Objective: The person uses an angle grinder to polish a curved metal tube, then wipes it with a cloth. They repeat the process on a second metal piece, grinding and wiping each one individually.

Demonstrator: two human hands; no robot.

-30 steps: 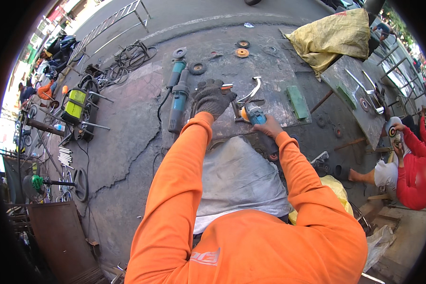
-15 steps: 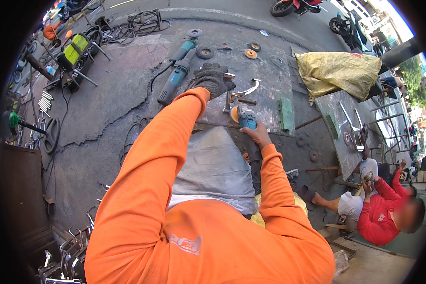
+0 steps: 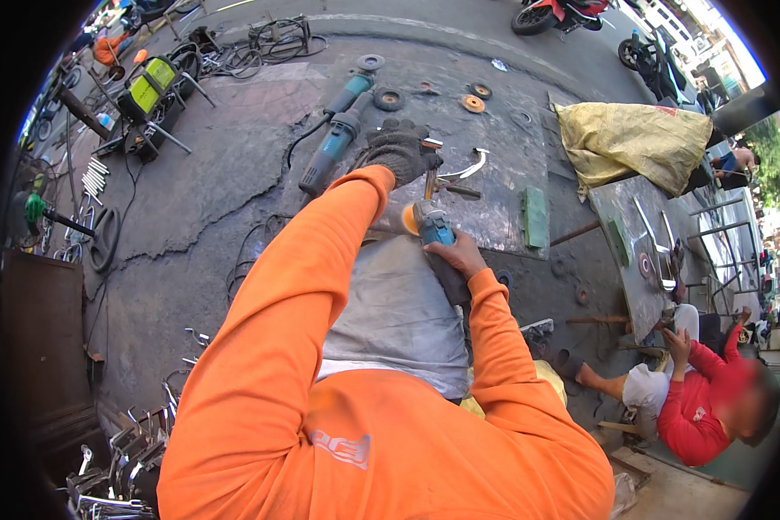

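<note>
My left hand (image 3: 400,154), in a dark knitted glove, is closed around one end of a bent metal bracket with a shiny curved arm (image 3: 471,170); the glove hides the gripped end. My bare right hand (image 3: 461,256) is wrapped around a small blue angle grinder (image 3: 435,227). Its orange disc (image 3: 410,219) faces left, close below the bracket's upright bar. Whether disc and metal touch, I cannot tell. Left of my glove lie two larger teal grinders, one lower (image 3: 331,147) and one farther off (image 3: 352,90), on the dark work board (image 3: 511,147).
Loose discs (image 3: 472,104) and a green block (image 3: 536,218) lie on the board. A yellow sack (image 3: 633,143) covers something at the right. A person in red (image 3: 711,403) sits at the lower right. Metal parts (image 3: 126,468) are piled lower left; a green-black machine (image 3: 150,87) stands upper left.
The small grinder has shifted left and slightly toward me relative to the bracket. My left hand keeps its hold. The whole view has slid a little to the right.
</note>
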